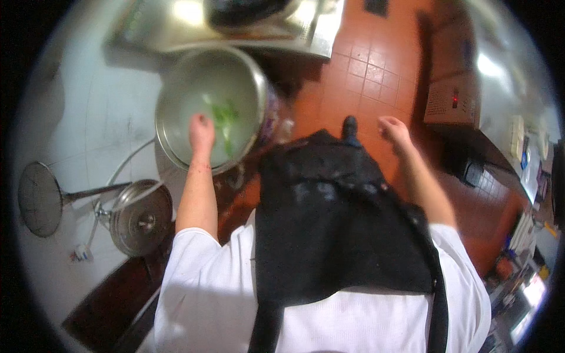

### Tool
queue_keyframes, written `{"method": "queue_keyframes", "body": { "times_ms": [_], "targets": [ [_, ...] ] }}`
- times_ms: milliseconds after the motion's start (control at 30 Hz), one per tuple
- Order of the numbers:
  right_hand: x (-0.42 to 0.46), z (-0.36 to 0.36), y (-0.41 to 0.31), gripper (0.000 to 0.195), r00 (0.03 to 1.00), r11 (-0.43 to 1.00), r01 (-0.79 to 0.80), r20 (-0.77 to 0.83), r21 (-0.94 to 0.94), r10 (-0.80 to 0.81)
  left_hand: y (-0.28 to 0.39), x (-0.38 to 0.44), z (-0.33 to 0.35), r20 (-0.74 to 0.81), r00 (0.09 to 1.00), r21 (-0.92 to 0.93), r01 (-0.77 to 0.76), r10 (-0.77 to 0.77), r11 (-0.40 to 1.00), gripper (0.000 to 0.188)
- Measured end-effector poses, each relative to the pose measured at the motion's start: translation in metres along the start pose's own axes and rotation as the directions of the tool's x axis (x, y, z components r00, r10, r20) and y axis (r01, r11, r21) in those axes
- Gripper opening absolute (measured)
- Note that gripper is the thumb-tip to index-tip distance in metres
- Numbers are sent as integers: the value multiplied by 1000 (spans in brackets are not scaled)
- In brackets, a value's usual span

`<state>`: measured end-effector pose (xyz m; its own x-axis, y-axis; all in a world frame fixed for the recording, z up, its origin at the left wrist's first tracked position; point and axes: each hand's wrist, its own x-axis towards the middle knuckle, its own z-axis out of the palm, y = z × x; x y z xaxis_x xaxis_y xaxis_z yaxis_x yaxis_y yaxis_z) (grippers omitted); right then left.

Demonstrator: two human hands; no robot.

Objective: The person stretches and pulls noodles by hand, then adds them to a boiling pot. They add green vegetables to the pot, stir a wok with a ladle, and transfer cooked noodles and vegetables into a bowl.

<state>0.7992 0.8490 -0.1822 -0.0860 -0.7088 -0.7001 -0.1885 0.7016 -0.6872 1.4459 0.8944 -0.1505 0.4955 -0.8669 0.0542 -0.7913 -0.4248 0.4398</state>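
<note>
My left hand (202, 132) is over the mouth of a large metal stockpot (260, 84). Its fingers point down and are mostly hidden, so whether they hold anything cannot be made out. Just right of this hand, green leafy stalks (226, 117), blurred, lie in or over the pale, cloudy liquid inside the pot. My right hand (393, 128) is out to the other side above the tiled floor, apart from any object. Its fingers are curled inward, with nothing visible in them.
Beyond the pot is a steel cooking range (282, 44) with a dark pan (245, 11). A wire skimmer (40, 198) and a round metal lid (141, 216) hang at the left wall. A steel counter (494, 92) runs along the right. My shoe (349, 127) is on the floor.
</note>
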Motion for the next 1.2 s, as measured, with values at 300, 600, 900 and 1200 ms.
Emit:
{"method": "queue_keyframes", "body": {
  "times_ms": [300, 600, 900, 1200],
  "targets": [
    [156, -178, -27, 34, 988, 840, -16, 120, -542, 97, 222, -160, 82, 243, 963, 29, -129, 118, 991, 18],
    [281, -261, -18, 35, 981, 966, 145, 157, -216, -112, 280, -208, 104, 626, 731, 174, 206, -270, 963, 24],
    [300, -325, 33, 28, 982, 933, 88, 186, -349, -23, 376, -146, 137, 616, 753, 86, 227, -231, 970, 24],
    [284, -341, -96, 49, 979, 893, 164, 177, -419, -97, 636, 28, 70, 191, 946, -344, -186, 262, 921, 16]
  ]
}}
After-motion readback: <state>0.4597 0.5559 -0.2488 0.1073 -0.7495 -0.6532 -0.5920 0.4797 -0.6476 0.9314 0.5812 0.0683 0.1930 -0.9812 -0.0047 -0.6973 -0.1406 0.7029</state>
